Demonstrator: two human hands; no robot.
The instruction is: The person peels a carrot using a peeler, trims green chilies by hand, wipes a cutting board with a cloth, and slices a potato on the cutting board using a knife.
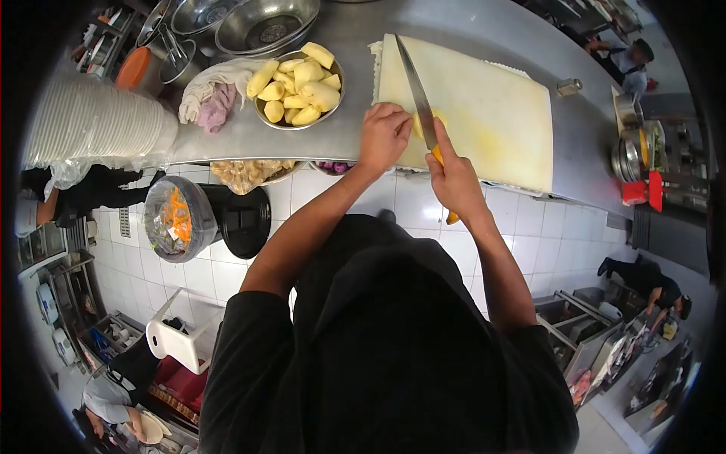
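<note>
On the white cutting board (484, 98), a peeled yellow potato (441, 118) lies mostly hidden by the knife and fingers. My left hand (384, 135) is closed, its curled fingers pressed on the potato's left side. My right hand (455, 184) wraps around the yellow handle of a large kitchen knife (415, 85). The long blade points away from me, crossing over the potato. To the left, a metal bowl (338, 103) holds several peeled yellow potatoes (308, 73). Yellow moisture stains the board right of the knife.
Crumpled cloths (215, 106) and stacked clear plastic containers (98, 117) lie left of the bowl. Metal basins (265, 26) stand behind. A small shaker (569, 87) sits right of the board. Below the counter is a lined waste bin (180, 219). Other people work around the kitchen.
</note>
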